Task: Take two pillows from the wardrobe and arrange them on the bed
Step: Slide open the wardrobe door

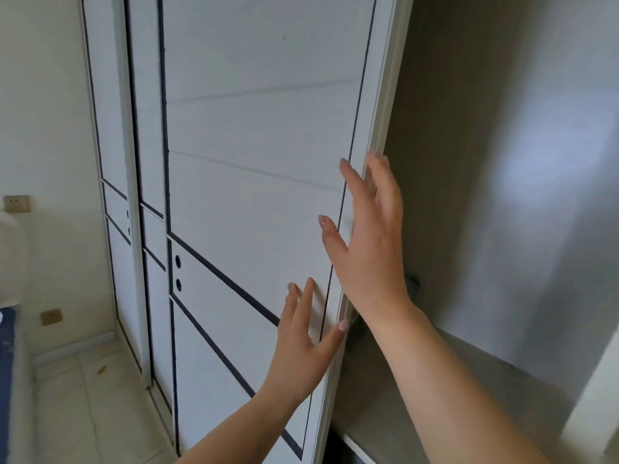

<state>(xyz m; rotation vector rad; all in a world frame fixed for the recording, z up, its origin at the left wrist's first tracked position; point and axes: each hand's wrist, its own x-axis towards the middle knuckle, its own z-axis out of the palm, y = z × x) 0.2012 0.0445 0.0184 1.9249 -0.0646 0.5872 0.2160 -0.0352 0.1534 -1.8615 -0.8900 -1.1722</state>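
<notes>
Head view, close to a tall white wardrobe door with thin dark inlaid lines (254,162). The door stands slid or swung aside; which one cannot be told. Its right edge runs from upper right down to lower centre.

Left hand (303,343): palm flat against the door face near its right edge, low down. Fingers spread and pointing up, thumb out toward the edge. Grip wide, holding nothing, only pressing on the panel.

Right hand (371,249): higher up, at the same door edge. Thumb and one finger lie on the front face; the other fingers reach past the edge toward the back side. Grip wide and loose across the edge; whether it truly clasps the edge cannot be told, the hand is a little blurred. Both forearms bare, coming in from the bottom of the view.

Right of the door edge: the open grey wardrobe interior (502,162), dim, with a pale patch of light on the back wall. A flat grey inner shelf (469,390) crosses the lower part. No pillow shows in the visible part of the compartment; where the pillows are cannot be told.

Left of the door: a second white panel of the same pattern (114,128), then a cream wall with two beige wall sockets (16,203). Pale tiled floor (83,396) below. A dark blue edge of bedding (6,363) at far left.
</notes>
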